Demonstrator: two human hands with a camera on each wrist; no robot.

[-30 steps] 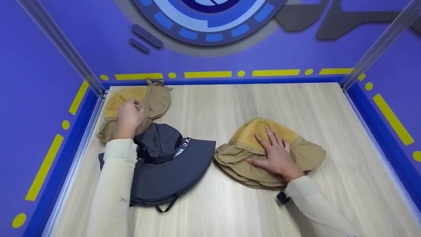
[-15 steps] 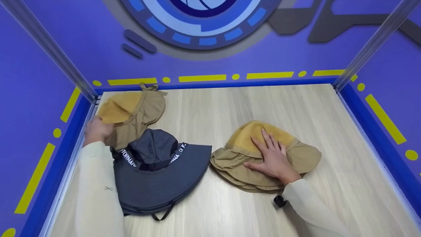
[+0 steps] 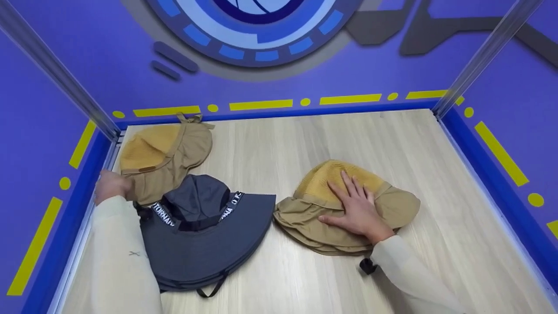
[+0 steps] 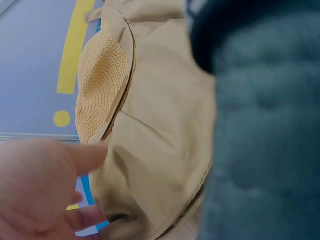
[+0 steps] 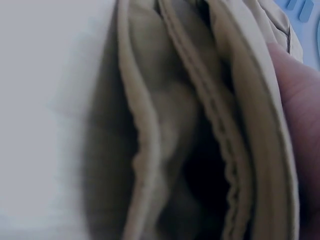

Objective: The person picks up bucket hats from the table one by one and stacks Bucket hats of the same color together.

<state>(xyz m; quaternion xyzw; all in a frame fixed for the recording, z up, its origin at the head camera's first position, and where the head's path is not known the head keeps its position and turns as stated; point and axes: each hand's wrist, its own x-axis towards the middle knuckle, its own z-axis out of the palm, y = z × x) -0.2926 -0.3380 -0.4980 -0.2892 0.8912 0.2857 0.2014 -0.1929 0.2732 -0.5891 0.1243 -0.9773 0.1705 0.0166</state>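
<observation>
At the back left in the head view lies a tan sun hat (image 3: 150,146) with a yellow mesh crown and a brown tag. My left hand (image 3: 112,185) is at its left edge. The left wrist view shows the left thumb (image 4: 90,156) against the tan cloth and fingertips by its folded edge, with a gap between thumb and fingers. A second tan sun hat (image 3: 305,218) with the same mesh lies right of centre. My right hand (image 3: 359,213) rests flat on it, fingers spread. In the right wrist view, layered brim edges (image 5: 235,150) show beside part of the hand.
A dark grey wide-brimmed hat (image 3: 200,248) with a lettered band lies front left, overlapping the back-left hat and close to the right one. Purple-blue walls (image 3: 283,87) and metal posts (image 3: 484,61) enclose the wooden table (image 3: 270,144). A black clip (image 3: 367,266) sits near the right sleeve.
My left hand has gone from the back-left hat's crown to its left side, then slightly nearer me along the edge. The right hand has stayed on its hat. The head view has shifted slightly.
</observation>
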